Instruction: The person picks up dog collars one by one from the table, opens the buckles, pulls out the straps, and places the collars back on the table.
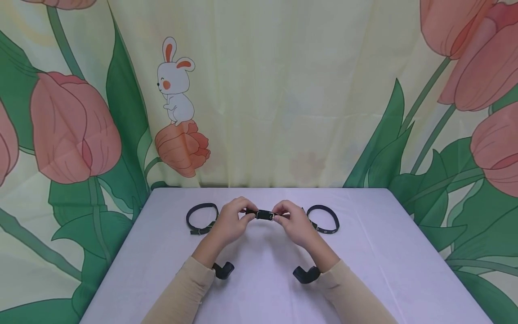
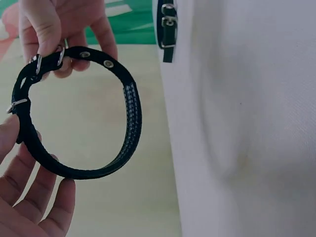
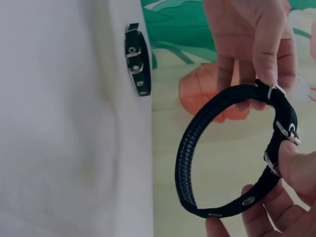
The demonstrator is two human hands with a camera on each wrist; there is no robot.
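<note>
Held collar (image 1: 265,214): between left hand (image 1: 232,221) and right hand (image 1: 295,223), above table (image 1: 263,283)
Left collar (image 1: 197,232): on table's far part, left of both hands
Right collar (image 1: 328,231): on far part, right of both hands
Curtain (image 1: 263,112): behind table's far edge

1. Head view: soft, even light; faint, diffuse shadows on the table (image 1: 263,288).
2. Wrist views: dimmer; the curtain (image 3: 165,207) looks soft.
3. Small glints on the buckles (image 3: 293,138).
</note>
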